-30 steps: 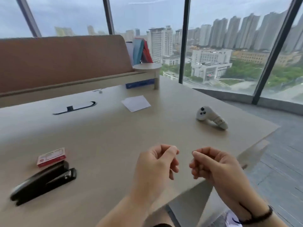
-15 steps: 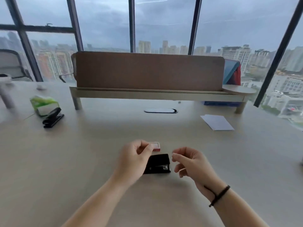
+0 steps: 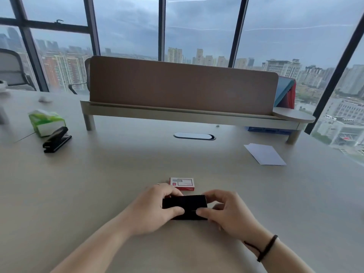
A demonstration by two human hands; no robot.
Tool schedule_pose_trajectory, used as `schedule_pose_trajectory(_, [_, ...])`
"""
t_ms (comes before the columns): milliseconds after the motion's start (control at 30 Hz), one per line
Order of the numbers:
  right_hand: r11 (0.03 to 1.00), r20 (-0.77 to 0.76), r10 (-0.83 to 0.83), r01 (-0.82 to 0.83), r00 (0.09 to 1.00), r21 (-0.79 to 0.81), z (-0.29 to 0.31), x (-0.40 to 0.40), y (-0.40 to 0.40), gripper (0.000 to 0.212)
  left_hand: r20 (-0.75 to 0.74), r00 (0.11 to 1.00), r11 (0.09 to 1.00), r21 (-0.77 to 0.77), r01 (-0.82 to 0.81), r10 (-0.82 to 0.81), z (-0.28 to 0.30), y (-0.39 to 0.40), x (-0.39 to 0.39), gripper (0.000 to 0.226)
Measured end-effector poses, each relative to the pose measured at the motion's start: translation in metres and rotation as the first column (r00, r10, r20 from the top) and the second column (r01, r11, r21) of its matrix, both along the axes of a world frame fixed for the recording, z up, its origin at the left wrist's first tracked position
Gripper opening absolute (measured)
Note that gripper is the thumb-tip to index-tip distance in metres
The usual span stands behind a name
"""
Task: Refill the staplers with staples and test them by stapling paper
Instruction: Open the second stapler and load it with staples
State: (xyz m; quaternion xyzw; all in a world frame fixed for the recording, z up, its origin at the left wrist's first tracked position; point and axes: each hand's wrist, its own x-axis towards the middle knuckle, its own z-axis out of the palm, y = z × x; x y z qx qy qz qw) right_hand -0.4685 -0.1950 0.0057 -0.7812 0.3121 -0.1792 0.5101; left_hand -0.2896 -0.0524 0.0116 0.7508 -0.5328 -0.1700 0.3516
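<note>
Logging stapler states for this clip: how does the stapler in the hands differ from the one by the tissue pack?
The near stapler is gripped by the left hand and right hand; the far stapler lies untouched. The near one lies crosswise by the staple box; the far one lies angled, jaws parted. Both are black.

Black stapler (image 3: 185,206) lies flat, red staple box (image 3: 182,184) just behind.

high-rise office, desk (image 3: 98,184) with divider panel (image 3: 183,85), office chair (image 3: 11,73), city-view windows (image 3: 128,26)
</note>
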Motion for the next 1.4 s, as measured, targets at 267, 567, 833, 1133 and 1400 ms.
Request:
schedule_pose_trajectory(267, [0.998, 0.108, -0.004, 0.012, 0.994, -0.069, 0.028, 0.071, -0.058, 0.02, 0.036, 0.999, 0.996, -0.086, 0.032, -0.028, 0.033, -0.06, 0.069, 0.014])
schedule_pose_trajectory(567, [0.99, 0.149, -0.056, 0.074, 0.987, -0.122, 0.041, 0.183, -0.161, 0.014, 0.111, 0.992, 0.989, -0.142, -0.047, 0.063, 0.041, -0.176, 0.166, 0.014])
schedule_pose_trajectory(833, [0.976, 0.059, -0.047, 0.058, 0.997, -0.208, -0.003, 0.229, -0.214, 0.009, 0.102, 0.985, 0.984, -0.125, -0.123, 0.136, -0.011, -0.232, 0.208, 0.022])
schedule_pose_trajectory(1133, [0.946, 0.036, -0.079, 0.086, 0.996, -0.313, -0.022, 0.234, -0.222, 0.029, 0.067, 0.981, 0.967, -0.195, -0.167, 0.183, -0.029, -0.234, 0.211, 0.032])
schedule_pose_trajectory(1400, [0.869, 0.154, -0.189, 0.239, 0.97, -0.433, 0.0, 0.229, -0.192, 0.067, -0.088, 0.927, 0.875, -0.308, -0.373, 0.365, -0.022, -0.188, 0.215, 0.032])
